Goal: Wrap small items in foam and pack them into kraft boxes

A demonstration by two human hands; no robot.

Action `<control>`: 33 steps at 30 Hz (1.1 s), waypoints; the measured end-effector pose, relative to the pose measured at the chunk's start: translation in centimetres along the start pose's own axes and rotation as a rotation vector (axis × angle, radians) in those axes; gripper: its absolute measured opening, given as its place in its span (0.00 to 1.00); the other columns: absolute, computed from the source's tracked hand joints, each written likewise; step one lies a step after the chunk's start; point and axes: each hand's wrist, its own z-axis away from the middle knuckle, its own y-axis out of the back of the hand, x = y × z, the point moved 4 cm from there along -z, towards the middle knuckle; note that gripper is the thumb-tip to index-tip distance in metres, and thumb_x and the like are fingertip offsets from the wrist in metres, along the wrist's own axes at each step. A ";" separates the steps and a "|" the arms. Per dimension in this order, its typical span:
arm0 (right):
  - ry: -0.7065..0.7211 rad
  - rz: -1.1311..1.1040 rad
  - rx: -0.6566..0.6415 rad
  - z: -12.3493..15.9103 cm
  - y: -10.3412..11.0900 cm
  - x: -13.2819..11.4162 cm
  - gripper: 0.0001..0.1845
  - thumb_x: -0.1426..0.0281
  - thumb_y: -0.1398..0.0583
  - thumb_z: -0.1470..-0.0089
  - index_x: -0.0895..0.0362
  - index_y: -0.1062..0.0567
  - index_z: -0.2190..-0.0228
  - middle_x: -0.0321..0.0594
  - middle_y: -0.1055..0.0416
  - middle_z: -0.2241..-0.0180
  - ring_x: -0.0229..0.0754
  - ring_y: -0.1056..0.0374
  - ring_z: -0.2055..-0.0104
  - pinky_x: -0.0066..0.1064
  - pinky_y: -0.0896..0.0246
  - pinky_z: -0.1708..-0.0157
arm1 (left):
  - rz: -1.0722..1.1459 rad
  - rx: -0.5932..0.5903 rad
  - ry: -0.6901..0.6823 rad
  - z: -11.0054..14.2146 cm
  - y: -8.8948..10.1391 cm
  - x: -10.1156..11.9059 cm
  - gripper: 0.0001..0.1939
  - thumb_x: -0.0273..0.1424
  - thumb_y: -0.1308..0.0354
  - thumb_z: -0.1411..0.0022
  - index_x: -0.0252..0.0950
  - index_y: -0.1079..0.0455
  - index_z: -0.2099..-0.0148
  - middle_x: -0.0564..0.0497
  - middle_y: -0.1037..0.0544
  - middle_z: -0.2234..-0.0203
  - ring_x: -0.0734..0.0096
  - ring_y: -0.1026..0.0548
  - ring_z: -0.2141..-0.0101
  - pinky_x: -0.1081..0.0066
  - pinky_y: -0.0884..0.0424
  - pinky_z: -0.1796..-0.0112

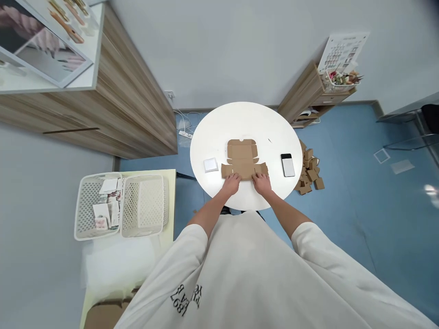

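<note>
A flattened brown cardboard box (pixel 242 157) lies unfolded on the round white table (pixel 236 116), its flaps spread out. My left hand (pixel 231 183) grips its near edge at the left, fingers curled over the board. At the right part of that same edge, my right hand (pixel 262 183) holds the cardboard too, fingers bent. The thumbs are hard to make out. Left of the box sits a small white square packet (pixel 210 165). A phone (pixel 287 165), black and pale grey, lies to the right of the box.
A pile of small brown boxes (pixel 310 171) lies on the blue floor right of the table. Two white baskets (pixel 142 233) stand on a side table at left, one holding cards. Cabinets (pixel 137 91) flank the back wall. A power strip (pixel 185 134) rests behind the table.
</note>
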 end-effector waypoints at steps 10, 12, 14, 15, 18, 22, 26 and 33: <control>0.126 -0.067 -0.107 -1.8 -2.0 1.2 0.20 0.64 0.49 0.32 0.53 0.22 0.49 0.49 0.34 0.42 0.53 0.40 0.43 0.43 0.50 0.44 | -0.078 -0.067 0.016 -2.0 -0.4 0.7 0.24 0.28 0.43 0.36 0.34 0.37 0.39 0.36 0.33 0.41 0.50 0.37 0.39 0.52 0.43 0.41; 0.159 -0.068 -0.116 -2.1 -1.9 1.6 0.20 0.65 0.50 0.32 0.52 0.21 0.50 0.48 0.33 0.43 0.53 0.39 0.43 0.43 0.51 0.43 | -0.102 -0.088 0.016 -3.1 0.0 1.2 0.24 0.29 0.41 0.37 0.35 0.36 0.39 0.36 0.32 0.42 0.50 0.36 0.40 0.53 0.41 0.42; 0.179 -0.076 -0.133 -2.4 -1.8 1.9 0.20 0.66 0.50 0.32 0.52 0.20 0.51 0.48 0.31 0.44 0.52 0.38 0.44 0.43 0.51 0.43 | -0.109 -0.116 0.027 -4.0 0.3 1.5 0.25 0.31 0.38 0.38 0.35 0.36 0.40 0.37 0.32 0.42 0.49 0.35 0.41 0.54 0.39 0.43; 0.180 -0.085 -0.140 -2.7 -1.6 2.1 0.20 0.66 0.51 0.32 0.53 0.20 0.52 0.47 0.30 0.45 0.52 0.37 0.45 0.43 0.50 0.43 | -0.106 -0.132 0.033 -4.5 0.5 1.6 0.25 0.31 0.38 0.39 0.35 0.36 0.40 0.37 0.32 0.43 0.50 0.33 0.42 0.54 0.38 0.44; 0.153 -0.140 -0.169 -3.8 -1.0 2.9 0.20 0.66 0.51 0.32 0.53 0.20 0.52 0.47 0.27 0.48 0.51 0.34 0.47 0.42 0.48 0.45 | -0.077 -0.183 0.034 -5.5 1.0 1.5 0.23 0.31 0.38 0.38 0.36 0.35 0.42 0.38 0.30 0.45 0.52 0.30 0.45 0.56 0.36 0.46; 0.043 -0.316 -0.112 -6.7 0.5 4.8 0.20 0.67 0.51 0.32 0.54 0.22 0.50 0.46 0.25 0.51 0.49 0.31 0.49 0.37 0.41 0.50 | -0.026 -0.236 0.033 -6.7 1.5 1.0 0.15 0.29 0.44 0.33 0.36 0.33 0.45 0.41 0.26 0.48 0.55 0.27 0.48 0.57 0.35 0.46; -0.093 -0.562 0.037 -10.7 2.1 7.1 0.20 0.69 0.49 0.36 0.56 0.22 0.49 0.49 0.29 0.46 0.47 0.32 0.47 0.34 0.38 0.49 | 0.019 -0.265 0.055 -7.4 1.4 0.5 0.12 0.27 0.49 0.31 0.35 0.31 0.47 0.42 0.25 0.50 0.56 0.26 0.51 0.59 0.33 0.48; -0.186 -0.918 -0.049 -15.5 2.0 7.9 0.23 0.66 0.43 0.42 0.57 0.24 0.46 0.45 0.27 0.45 0.44 0.31 0.46 0.35 0.37 0.44 | 0.096 -0.261 0.175 -7.0 1.1 0.4 0.22 0.30 0.50 0.30 0.39 0.40 0.35 0.38 0.40 0.35 0.57 0.23 0.56 0.60 0.27 0.55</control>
